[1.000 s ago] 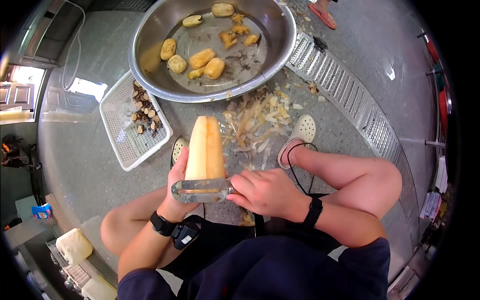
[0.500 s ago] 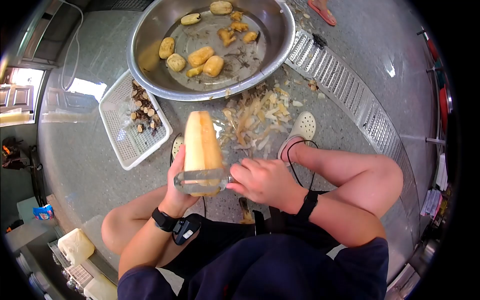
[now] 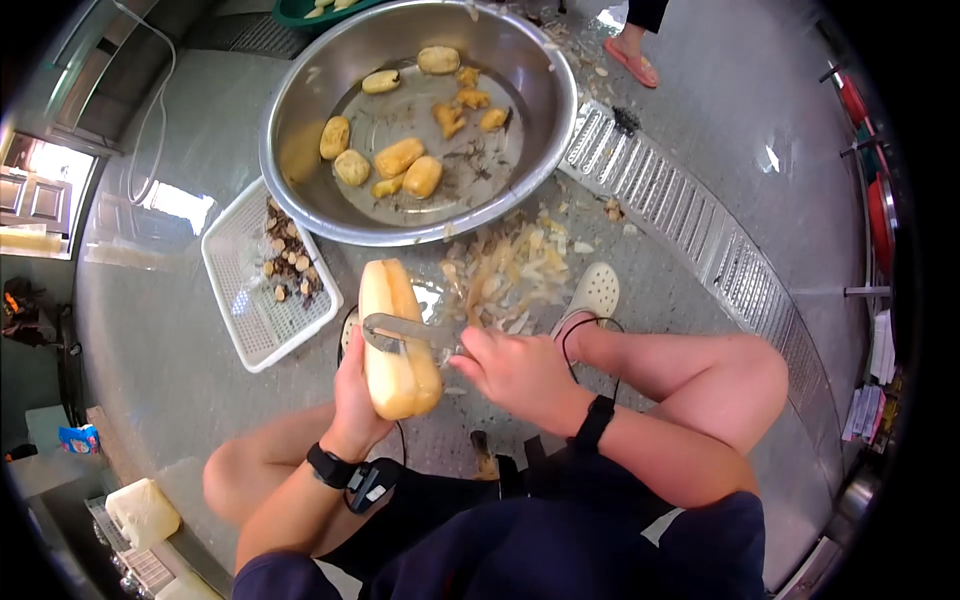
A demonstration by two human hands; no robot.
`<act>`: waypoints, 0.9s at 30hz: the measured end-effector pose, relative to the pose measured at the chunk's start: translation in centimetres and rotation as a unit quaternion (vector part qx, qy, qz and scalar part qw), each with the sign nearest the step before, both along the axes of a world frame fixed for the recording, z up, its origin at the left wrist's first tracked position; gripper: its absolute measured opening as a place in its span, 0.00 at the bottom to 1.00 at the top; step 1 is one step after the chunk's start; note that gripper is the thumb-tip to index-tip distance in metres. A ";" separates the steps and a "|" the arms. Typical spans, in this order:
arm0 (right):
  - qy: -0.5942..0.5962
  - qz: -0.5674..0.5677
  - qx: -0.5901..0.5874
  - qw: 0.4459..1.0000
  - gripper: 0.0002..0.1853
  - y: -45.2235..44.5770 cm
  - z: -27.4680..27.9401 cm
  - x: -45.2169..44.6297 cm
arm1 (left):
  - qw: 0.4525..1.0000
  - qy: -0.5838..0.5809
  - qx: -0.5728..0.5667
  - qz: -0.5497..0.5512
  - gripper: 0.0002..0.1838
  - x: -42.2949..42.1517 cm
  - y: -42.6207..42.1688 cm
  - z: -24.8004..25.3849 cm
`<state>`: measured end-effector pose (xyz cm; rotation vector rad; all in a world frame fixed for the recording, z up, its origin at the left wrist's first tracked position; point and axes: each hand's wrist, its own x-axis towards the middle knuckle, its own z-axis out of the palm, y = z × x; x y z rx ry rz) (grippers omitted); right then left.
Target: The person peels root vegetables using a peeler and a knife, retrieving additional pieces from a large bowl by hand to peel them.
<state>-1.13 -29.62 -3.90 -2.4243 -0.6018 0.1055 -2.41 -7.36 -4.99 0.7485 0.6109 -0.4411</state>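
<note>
My left hand [image 3: 358,395] is closed around the side of a thick, pale yellow lotus root [image 3: 401,375], held tilted upright in front of me. A lengthwise groove runs down its peeled-looking surface. My right hand [image 3: 525,375] grips the handle of a metal peeler [image 3: 415,330], whose hooked head lies across the upper half of the root. The handle is mostly hidden by my fingers. Beyond my hands, a pile of pale peel strips [image 3: 500,265] lies on the floor.
A large steel basin [image 3: 420,237] holds several yellow-brown root pieces and a little murky water. Left of it, a white perforated basket [image 3: 225,260] contains dark-edged cut ends. A metal drain grate [image 3: 660,180] crosses the floor at right. Another person's foot [image 3: 632,58] stands at the top.
The peeler has moved up the root from its lower end. The root has turned in my left hand, showing its groove. The view has tilted upward slightly, revealing a green tub.
</note>
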 end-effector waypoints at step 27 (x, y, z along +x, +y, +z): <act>0.165 -0.128 -0.068 0.976 0.21 -3.8 -6.0 2.2 | 0.979 0.036 -0.059 -0.192 0.31 -4.7 -0.8 -1.0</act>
